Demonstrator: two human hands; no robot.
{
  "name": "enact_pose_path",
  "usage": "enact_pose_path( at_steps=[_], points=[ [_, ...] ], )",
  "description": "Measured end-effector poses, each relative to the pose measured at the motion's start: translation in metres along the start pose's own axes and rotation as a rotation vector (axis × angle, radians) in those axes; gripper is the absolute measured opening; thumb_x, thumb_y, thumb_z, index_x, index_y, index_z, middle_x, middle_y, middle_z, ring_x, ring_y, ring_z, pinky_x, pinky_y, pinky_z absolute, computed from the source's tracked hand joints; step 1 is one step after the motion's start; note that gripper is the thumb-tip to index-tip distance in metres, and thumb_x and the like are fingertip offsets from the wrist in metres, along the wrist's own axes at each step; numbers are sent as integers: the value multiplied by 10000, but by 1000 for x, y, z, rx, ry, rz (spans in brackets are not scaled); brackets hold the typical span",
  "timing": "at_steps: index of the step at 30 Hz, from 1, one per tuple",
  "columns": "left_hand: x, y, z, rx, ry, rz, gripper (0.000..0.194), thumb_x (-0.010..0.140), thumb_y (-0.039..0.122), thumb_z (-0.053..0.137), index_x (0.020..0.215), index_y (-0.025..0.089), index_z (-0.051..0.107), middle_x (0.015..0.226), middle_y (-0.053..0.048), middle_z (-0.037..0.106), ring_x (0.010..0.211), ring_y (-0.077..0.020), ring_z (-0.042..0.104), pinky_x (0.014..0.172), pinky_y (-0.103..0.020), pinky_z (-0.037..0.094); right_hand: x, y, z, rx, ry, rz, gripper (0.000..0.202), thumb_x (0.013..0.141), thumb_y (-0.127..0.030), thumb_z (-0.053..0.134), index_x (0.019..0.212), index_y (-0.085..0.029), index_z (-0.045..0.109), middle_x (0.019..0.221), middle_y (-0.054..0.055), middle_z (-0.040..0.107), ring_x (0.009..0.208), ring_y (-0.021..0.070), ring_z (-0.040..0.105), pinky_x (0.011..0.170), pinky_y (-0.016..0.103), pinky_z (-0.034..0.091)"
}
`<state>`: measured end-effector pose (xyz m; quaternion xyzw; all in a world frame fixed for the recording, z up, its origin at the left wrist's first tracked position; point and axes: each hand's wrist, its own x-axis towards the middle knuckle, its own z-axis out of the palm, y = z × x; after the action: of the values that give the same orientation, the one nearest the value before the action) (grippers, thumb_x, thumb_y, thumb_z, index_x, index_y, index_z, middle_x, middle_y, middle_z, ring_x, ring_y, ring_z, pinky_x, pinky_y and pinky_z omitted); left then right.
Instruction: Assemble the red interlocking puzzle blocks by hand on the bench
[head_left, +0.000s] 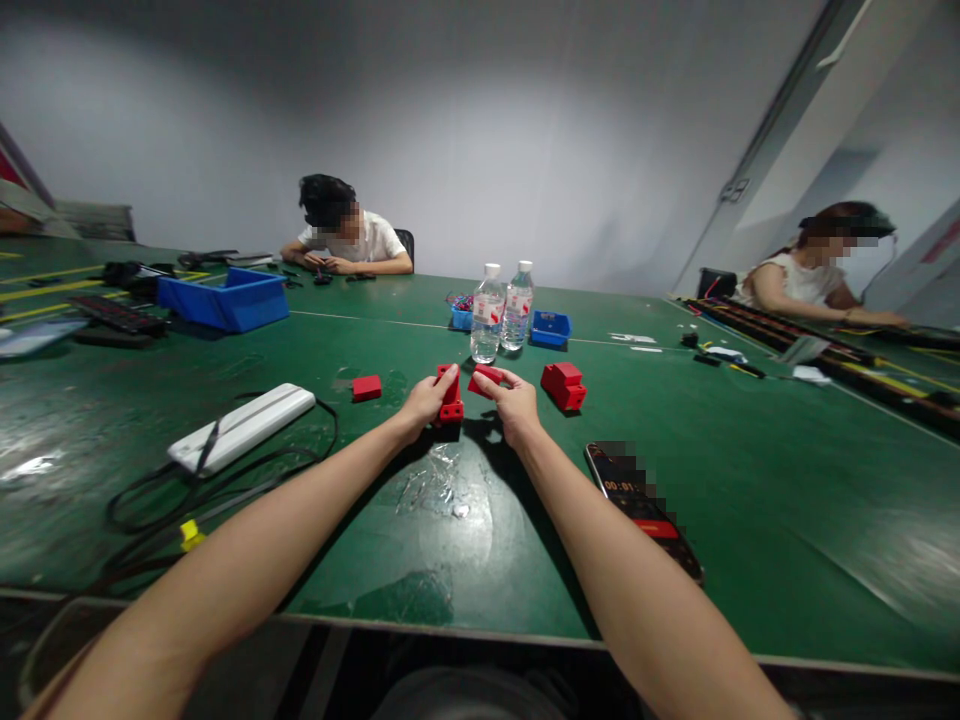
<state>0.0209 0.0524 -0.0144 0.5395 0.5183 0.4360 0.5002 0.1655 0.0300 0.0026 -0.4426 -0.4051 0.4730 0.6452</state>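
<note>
- Left hand (424, 402): fingers and thumb closed on the left part (451, 397), a red piece with holes in its lower end; thumb lies along its upper portion.
- Right hand (517, 402): thumb and fingers pinch the right part (485, 379), a smaller red piece, mostly covered by the fingers.
- The two held parts are near each other, with a gap between them, over the middle of the green table (772, 480).
- Red block (367, 388): on the table, left of the left hand.
- Stepped block (564, 386): red, on the table, right of the right hand.
- Two clear bottles with white caps, front bottle (486, 325) and rear bottle (517, 308), stand upright beyond the hands.
- Small blue trays: right tray (550, 330) beside the rear bottle; left tray (462, 319) behind the front bottle, with colored items inside.
- Blue bin (240, 302): far left side of the table.
- White bar (244, 428): left of the hands, a black cable (206, 452) crossing it; yellow piece (192, 535) nearby.
- Phone (626, 490): right of the right forearm, screen lit, partly pixelated.
- One person (367, 240) sits across the table, another (787, 285) at far right.
</note>
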Motion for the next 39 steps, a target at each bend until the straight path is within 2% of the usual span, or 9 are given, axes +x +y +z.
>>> enact_pose_path(
  at_steps=[5, 11, 14, 18, 24, 27, 30, 33, 39],
  points=[
    [-4, 4, 1, -19, -4, -4, 634, 676, 764, 509, 761, 139, 567, 610, -49, 622, 428, -113, 507, 377, -216, 298, 1, -2, 1, -50, 71, -42, 327, 618, -378, 761, 807, -129, 666, 650, -6, 663, 546, 89, 552, 514, 195, 437],
    [-8, 8, 2, -5, 7, -8, 633, 684, 765, 493, 734, 138, 560, 582, -42, 605, 400, -99, 467, 368, -214, 279, 0, -6, 1, 183, 20, 217, 250, 789, -403, 640, 785, -168, 554, 606, -8, 646, 418, 71, 544, 363, 152, 345],
    [-8, 8, 2, -8, 6, -4, 612, 700, 751, 492, 753, 144, 554, 598, -44, 612, 411, -107, 483, 366, -213, 286, 1, -7, 1, 224, 21, 267, 203, 796, -337, 644, 751, -168, 542, 597, -7, 638, 401, 57, 527, 355, 142, 351],
    [-9, 9, 2, -29, 20, -3, 600, 681, 747, 525, 732, 150, 556, 530, -8, 559, 382, -96, 444, 359, -214, 262, 4, -4, 0, 238, 35, 206, 180, 727, -176, 678, 684, -169, 504, 517, -42, 580, 403, 42, 493, 406, 134, 382],
    [-11, 11, 1, -59, -12, -11, 613, 677, 760, 514, 706, 149, 552, 513, -4, 543, 376, -91, 424, 368, -220, 273, 8, 5, -7, 66, 49, 135, 202, 632, -192, 722, 696, -166, 532, 496, -68, 547, 425, 58, 475, 454, 176, 398],
    [-10, 10, 0, -59, -28, 4, 627, 671, 764, 512, 731, 143, 568, 540, -13, 562, 400, -101, 457, 377, -220, 286, 5, 10, -7, -108, -71, 157, 219, 674, -317, 711, 702, -157, 563, 552, -26, 591, 454, 74, 495, 471, 199, 402],
    [-8, 7, 1, -77, -38, 14, 618, 651, 763, 536, 718, 149, 555, 547, -10, 563, 412, -104, 472, 386, -218, 295, -3, 11, -3, -504, -186, -18, 285, 690, -428, 699, 759, -161, 628, 681, 29, 668, 559, 121, 578, 532, 231, 436],
    [-6, 5, 2, -96, -2, 18, 600, 646, 757, 548, 690, 158, 533, 536, -2, 551, 416, -105, 477, 392, -216, 304, -10, 8, 0, -759, -211, -230, 278, 753, -436, 647, 826, -169, 664, 795, 69, 706, 688, 168, 647, 645, 263, 475],
    [-7, 5, 3, -57, 33, 27, 601, 665, 758, 522, 701, 159, 548, 544, -19, 571, 428, -122, 494, 390, -225, 307, -12, 1, 0, -736, -313, -20, 356, 793, -464, 590, 929, -141, 650, 724, 88, 709, 470, 171, 629, 472, 261, 467]
  ],
)
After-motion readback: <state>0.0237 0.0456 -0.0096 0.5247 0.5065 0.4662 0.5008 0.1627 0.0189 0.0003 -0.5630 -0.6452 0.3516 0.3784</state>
